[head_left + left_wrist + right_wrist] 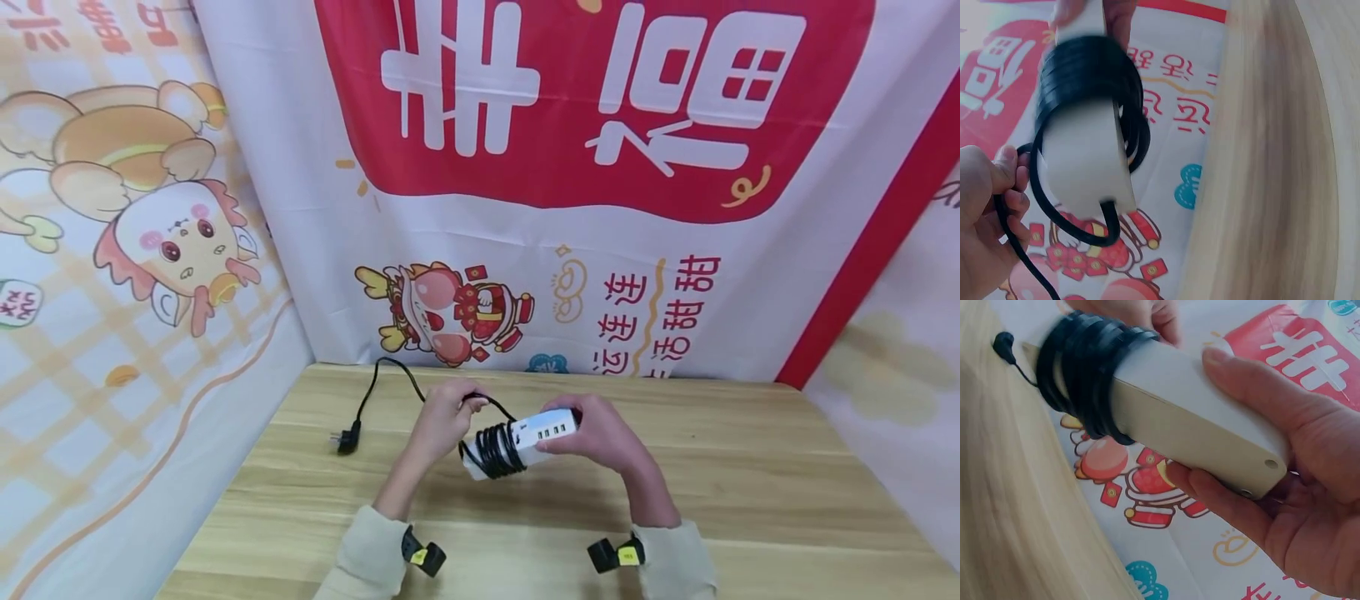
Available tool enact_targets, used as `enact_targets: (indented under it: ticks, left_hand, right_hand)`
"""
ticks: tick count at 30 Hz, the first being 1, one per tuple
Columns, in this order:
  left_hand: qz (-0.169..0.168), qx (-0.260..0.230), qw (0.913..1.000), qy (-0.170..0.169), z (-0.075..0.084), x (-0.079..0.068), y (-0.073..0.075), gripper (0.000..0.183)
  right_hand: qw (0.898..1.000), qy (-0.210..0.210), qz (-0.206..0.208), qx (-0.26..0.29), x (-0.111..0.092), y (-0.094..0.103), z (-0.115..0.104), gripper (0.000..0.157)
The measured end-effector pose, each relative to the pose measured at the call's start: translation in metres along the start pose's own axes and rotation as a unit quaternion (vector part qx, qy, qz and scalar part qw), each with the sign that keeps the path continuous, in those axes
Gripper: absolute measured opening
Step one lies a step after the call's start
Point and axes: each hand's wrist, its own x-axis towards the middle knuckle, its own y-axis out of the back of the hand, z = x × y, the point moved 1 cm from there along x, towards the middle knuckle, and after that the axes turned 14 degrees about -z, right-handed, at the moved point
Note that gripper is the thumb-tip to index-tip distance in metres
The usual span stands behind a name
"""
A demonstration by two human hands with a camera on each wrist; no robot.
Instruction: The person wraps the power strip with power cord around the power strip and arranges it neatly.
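Below centre in the head view, the power strip (532, 432) is held between both hands: the right hand (602, 430) grips its right end; the left hand (450, 414) pinches the black cord (499, 451) (looped round the strip) near its left end.

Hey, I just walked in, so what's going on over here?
Someone is handling a white power strip with its black cord wrapped around it in several turns. Their right-hand grip holds one end of the strip over the wooden table, while their left-hand grip holds the cord near the wrapped end. The wrapping isn't complete: a length of cord runs off to the left, ending in the loose plug.
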Motion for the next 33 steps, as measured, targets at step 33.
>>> enact_targets:
  ticks: [33]
  left_hand:
    - [-0.046, -0.131, 0.9893, 0.045, 0.040, 0.000, -0.023, 0.021]
  right_hand:
    - [0.987, -0.064, 0.144, 0.036, 0.018, -0.006, 0.032, 0.059]
